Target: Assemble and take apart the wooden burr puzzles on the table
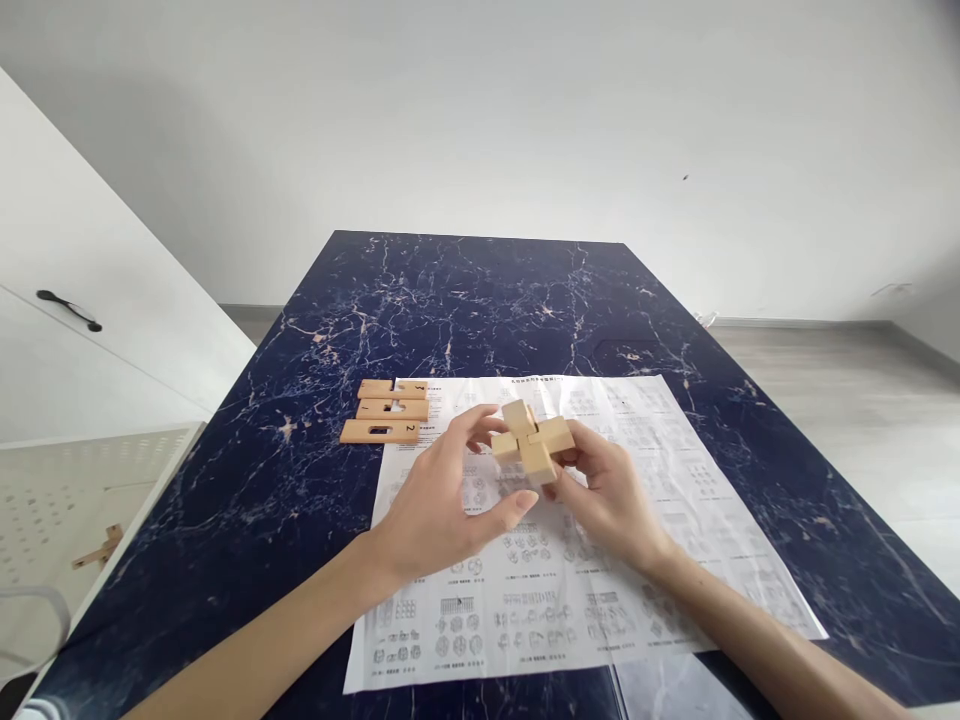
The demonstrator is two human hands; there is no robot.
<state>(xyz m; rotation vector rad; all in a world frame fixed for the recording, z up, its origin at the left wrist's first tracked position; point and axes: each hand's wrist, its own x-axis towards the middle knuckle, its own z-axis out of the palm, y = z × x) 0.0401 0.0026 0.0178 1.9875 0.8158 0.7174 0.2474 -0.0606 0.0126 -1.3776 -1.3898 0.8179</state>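
A cross-shaped wooden burr puzzle (531, 440), made of pale interlocking blocks, is held above a printed sheet. My right hand (600, 490) grips it from the right, thumb and fingers closed on one arm of the cross. At its left is my left hand (457, 490), with thumb and fingers spread apart and the fingertips close to the puzzle's left arm. Whether those fingertips touch it I cannot tell. Under both hands lies the creased white instruction sheet (630, 620), covered in small diagrams and text.
Three notched wooden pieces with numbers (381, 431) lie in a row by the sheet's upper left corner. The dark blue marbled table (480, 300) reaches toward a white wall. Left and lower, a wooden piece (101, 548) rests on a perforated white surface beside a cabinet (90, 250).
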